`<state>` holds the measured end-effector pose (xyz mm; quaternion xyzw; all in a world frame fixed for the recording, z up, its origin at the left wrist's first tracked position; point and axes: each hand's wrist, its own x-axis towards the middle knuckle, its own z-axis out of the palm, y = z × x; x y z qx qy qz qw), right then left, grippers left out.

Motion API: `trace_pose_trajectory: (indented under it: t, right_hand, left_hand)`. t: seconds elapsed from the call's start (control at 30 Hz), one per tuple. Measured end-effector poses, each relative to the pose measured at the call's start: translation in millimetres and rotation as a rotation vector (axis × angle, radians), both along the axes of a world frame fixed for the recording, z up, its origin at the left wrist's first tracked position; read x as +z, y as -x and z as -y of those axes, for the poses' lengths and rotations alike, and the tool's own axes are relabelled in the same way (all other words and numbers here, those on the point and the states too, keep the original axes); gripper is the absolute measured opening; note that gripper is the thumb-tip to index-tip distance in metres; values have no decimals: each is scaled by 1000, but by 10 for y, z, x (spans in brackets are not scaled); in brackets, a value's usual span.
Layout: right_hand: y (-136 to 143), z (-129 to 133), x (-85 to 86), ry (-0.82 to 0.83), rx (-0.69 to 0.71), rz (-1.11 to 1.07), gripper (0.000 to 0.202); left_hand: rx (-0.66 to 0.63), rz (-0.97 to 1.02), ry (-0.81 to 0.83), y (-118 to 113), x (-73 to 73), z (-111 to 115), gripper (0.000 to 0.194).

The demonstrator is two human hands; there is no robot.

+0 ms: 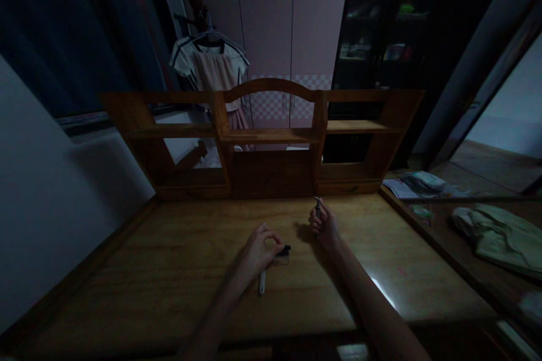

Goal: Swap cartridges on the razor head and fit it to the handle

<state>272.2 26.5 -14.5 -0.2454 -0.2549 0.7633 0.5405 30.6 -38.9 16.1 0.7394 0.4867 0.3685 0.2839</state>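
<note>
My left hand (262, 248) is low over the wooden desk, thumb and forefinger closed at a small black object (285, 250). Under that object lies a small clear or pale piece (281, 260), too dim to make out well. A thin white stick (261, 283) rests on the desk just below my left hand, its upper end hidden by the hand. Farther right, my right hand (324, 224) is wrapped round a slim dark tool (317, 208) with a shiny tip, held upright above the desk.
The light-brown desk (190, 248) has a wooden shelf unit (271, 135) along its back edge. To the right, beyond the raised desk edge, are papers and a plastic bag (427, 181) and a pale green cloth (503, 237). Clothes (215, 67) hang behind.
</note>
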Motion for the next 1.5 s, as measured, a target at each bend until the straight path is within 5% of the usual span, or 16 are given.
trace_pose_trajectory:
  t: [0.17, 0.5, 0.83, 1.1, 1.27, 1.5]
  right_hand:
    - [2, 19, 6, -4, -18, -10, 44]
    - [-21, 62, 60, 32, -63, -32, 43]
    - [-21, 59, 54, 27, -74, -8, 45]
    - [-11, 55, 59, 19, -96, 13, 43]
    - [33, 62, 116, -84, -156, 37, 44]
    - [126, 23, 24, -143, -223, 150, 28]
  left_hand:
    - [-14, -164, 18, -37, -162, 69, 9]
    - [-22, -304, 49, 34, -243, -64, 4]
    - [-28, -511, -5, -67, -55, -80, 11]
    - [-114, -606, 41, -88, -39, -231, 21]
    - [12, -490, -36, 18, -42, -41, 22]
    - [144, -664, 46, 303, -151, 140, 22]
